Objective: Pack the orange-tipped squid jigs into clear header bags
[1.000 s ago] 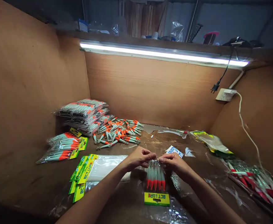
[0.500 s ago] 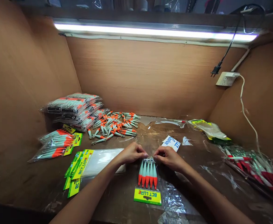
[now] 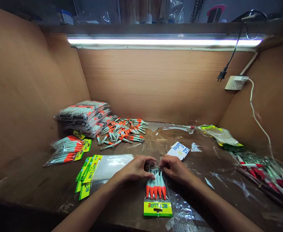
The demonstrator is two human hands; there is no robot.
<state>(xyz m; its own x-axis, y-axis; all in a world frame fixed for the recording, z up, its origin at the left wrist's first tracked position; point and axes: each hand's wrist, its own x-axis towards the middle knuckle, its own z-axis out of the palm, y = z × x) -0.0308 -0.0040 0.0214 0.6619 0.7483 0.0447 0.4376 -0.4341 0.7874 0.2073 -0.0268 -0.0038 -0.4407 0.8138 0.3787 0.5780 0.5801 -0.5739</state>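
A clear packet of several white-and-orange fishing lures (image 3: 156, 188) lies on the table, its yellow-green BCT LURE header towards me. My left hand (image 3: 139, 167) curves over the packet's far left corner, thumb and forefinger apart, with the thumb touching the plastic over the lures. At the far right corner, my right hand (image 3: 174, 167) pinches the bag's edge by the lures' hook ends. Left of my left hand lies a fanned stack of flat header bags (image 3: 112, 166). A handwritten white card (image 3: 178, 150) sits just beyond my right hand.
Loose lures (image 3: 123, 130) are heaped at the back, beside stacked lure packs (image 3: 83, 112). Filled packets (image 3: 67, 151) lie at the left. More bags (image 3: 220, 135) and red-and-white lures (image 3: 259, 170) are at the right. Plastic scraps (image 3: 183, 209) lie near the front; a plug (image 3: 221, 75) hangs above.
My left hand has gone from a pinch at the bag's far edge to a wider spread, its thumb now over the lures. The right hand still pinches the edge. The view has shifted slightly.
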